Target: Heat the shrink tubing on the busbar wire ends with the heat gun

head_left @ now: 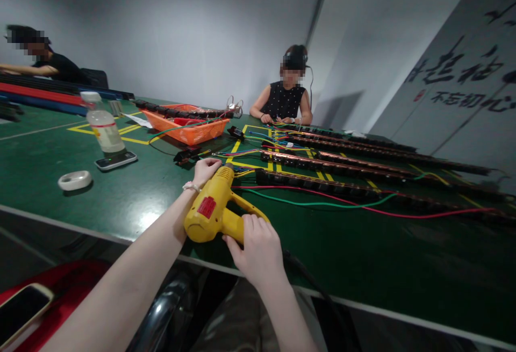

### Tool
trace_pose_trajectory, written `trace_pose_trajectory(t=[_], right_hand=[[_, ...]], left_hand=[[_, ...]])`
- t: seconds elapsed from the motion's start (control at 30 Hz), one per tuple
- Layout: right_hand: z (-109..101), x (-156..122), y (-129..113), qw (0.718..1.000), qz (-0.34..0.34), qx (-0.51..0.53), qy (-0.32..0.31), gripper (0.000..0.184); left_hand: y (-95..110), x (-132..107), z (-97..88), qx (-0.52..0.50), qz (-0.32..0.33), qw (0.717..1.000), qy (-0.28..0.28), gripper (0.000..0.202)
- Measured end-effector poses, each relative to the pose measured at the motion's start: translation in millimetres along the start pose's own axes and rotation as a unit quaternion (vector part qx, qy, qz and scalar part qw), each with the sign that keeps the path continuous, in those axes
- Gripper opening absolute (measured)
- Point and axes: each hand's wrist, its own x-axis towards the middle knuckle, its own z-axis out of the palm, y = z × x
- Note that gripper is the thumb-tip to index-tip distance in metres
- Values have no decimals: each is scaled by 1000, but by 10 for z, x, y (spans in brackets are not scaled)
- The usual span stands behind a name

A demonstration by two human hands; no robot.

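Note:
My right hand is wrapped round the handle of a yellow heat gun. The gun's nozzle points away from me, toward thin coloured wires at the end of the nearest long strip of black parts and copper. Just left of the nozzle, my left hand is closed with the fingers pinched at the ends of these wires; the nozzle partly hides the pinch. A red wire and a green wire trail along the front of that strip.
An orange basket with another strip across it stands behind my left hand. To the left are a bottle, a phone and a white oval object. A co-worker sits opposite; another person is far left.

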Motion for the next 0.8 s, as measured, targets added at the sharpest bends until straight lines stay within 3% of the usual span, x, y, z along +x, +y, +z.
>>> trace_pose_trajectory(t=[0.4,0.8], right_hand=[[20,10,-25,1000,11,22,3,32],[-77,-132,171,999,27,36,20,31]], left_hand=[[-41,61,13,-60,8,998,-36,33],[-10,-4,51,-44,52,998,-6,27]])
